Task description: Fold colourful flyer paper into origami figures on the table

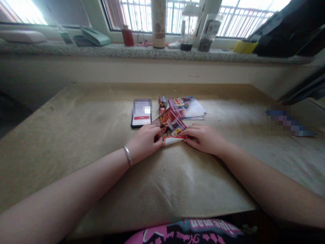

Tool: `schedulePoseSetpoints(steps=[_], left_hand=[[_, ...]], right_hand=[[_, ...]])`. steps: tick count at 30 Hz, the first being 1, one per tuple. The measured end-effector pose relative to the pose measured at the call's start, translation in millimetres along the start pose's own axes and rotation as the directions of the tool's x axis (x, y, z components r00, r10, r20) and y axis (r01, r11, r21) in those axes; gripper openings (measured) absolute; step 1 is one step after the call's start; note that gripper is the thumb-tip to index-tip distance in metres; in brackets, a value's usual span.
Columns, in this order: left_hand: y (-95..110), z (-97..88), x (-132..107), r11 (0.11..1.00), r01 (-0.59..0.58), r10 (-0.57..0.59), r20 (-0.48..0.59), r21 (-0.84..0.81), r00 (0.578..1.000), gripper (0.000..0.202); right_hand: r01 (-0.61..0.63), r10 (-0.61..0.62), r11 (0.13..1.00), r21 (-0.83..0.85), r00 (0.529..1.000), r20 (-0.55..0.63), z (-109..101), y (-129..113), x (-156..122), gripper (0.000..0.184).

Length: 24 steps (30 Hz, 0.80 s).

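Observation:
A printed leaflet (pixel 169 121) in red and purple lies in front of me, its near edge folded over into a white strip. The fingers of my left hand (pixel 146 138) are curled on its left end, with a silver bangle at the wrist. At the right end of the fold, my right hand (pixel 203 137) pinches the paper between thumb and fingers. Just behind it lies a stack of similar leaflets (pixel 191 106). A small folded paper piece (pixel 161 103) sits left of the stack. Beyond my left hand is a phone (pixel 141 117) with its screen lit.
The brown-covered table (pixel 101 101) reaches to the wall under the window. On the stone sill (pixel 101 51) stand a red bottle (pixel 127 35), a tall beige bottle (pixel 159 25), clear containers and a yellow item (pixel 245 46). A blurred flat object (pixel 289 122) lies at the right.

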<state>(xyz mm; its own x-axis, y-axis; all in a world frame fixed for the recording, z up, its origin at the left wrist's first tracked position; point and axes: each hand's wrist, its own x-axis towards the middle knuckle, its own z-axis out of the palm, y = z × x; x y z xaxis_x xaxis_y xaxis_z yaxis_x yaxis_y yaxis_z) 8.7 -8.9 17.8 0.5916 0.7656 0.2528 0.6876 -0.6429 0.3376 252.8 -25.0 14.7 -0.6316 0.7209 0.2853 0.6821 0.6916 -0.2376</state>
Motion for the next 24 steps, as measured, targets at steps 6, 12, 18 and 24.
schedulePoseSetpoints(steps=[6, 12, 18, 24], left_hand=[[-4, 2.0, 1, 0.994, 0.005, -0.001, -0.036, 0.108, 0.999, 0.013], [-9, 3.4, 3, 0.997, -0.011, 0.017, -0.075, 0.079, 0.997, 0.014], [-12, 2.8, 4, 0.997, -0.012, 0.015, -0.037, 0.074, 0.999, 0.014], [-11, 0.2, 4, 0.997, 0.016, -0.015, -0.017, 0.074, 1.000, 0.011]], right_hand=[[0.057, -0.057, 0.998, -0.008, 0.998, -0.031, 5, 0, 1, 0.021], [0.053, -0.057, 0.997, -0.059, 0.997, -0.058, 8, -3, 3, 0.024], [0.059, -0.066, 0.993, -0.100, 0.996, -0.065, 11, -2, 5, 0.026], [0.064, -0.069, 0.991, -0.117, 0.997, -0.042, 12, 0, 5, 0.027]])
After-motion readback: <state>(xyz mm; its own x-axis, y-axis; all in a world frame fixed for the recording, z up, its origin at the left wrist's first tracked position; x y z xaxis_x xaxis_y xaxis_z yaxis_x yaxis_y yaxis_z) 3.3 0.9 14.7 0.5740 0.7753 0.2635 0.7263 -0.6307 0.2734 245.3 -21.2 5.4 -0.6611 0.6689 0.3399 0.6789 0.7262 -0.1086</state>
